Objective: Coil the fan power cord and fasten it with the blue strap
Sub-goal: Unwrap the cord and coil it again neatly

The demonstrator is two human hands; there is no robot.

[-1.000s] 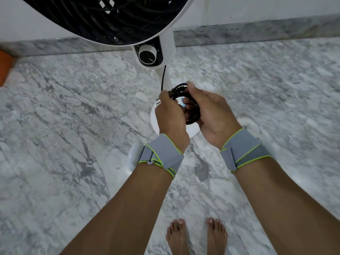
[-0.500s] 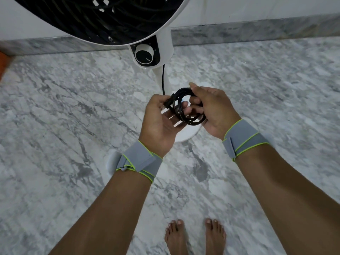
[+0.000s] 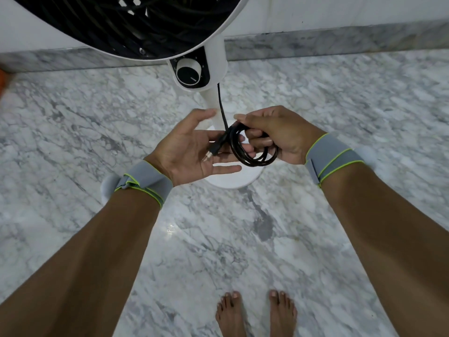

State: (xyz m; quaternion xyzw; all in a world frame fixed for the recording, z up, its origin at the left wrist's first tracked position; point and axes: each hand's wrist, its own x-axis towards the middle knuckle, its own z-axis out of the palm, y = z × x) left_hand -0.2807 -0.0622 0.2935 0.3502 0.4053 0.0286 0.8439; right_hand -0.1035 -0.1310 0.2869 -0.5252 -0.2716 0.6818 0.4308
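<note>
Marble floor (image 3: 73, 142), grey-white veined, with a matching skirting strip along the wall at the top. We're looking straight down at our own arms and bare feet (image 3: 257, 312).

White pedestal fan (image 3: 213, 69) stands in front of us: black grille top left, round control dial (image 3: 189, 73) on the neck, pole running down to a round white base (image 3: 233, 178) on the floor, partly hidden under our hands.

Power cord (image 3: 252, 152) is black. One run drops from the neck beside the pole and goes into a small coil of several loops, held above the base.

Right hand (image 3: 277, 135): fingers curled through and around the coil, thumb on top, gripping the loops together. Coil hangs off the left side of that hand.

Left hand (image 3: 192, 149): palm up, fingers straight and spread, not gripping anything. Plug (image 3: 211, 152) end of the cord lies across the palm, metal prongs pointing toward the wrist. Fingertips of this hand reach under the coil's edge; we can't tell if they touch it.

Both wrists wear grey bands (image 3: 145, 181) with yellow-green edging.

Blue strap: can't make it out, may be hidden inside the right-hand grip.

Small orange patch (image 3: 3, 79) at the far left edge, against the skirting.
</note>
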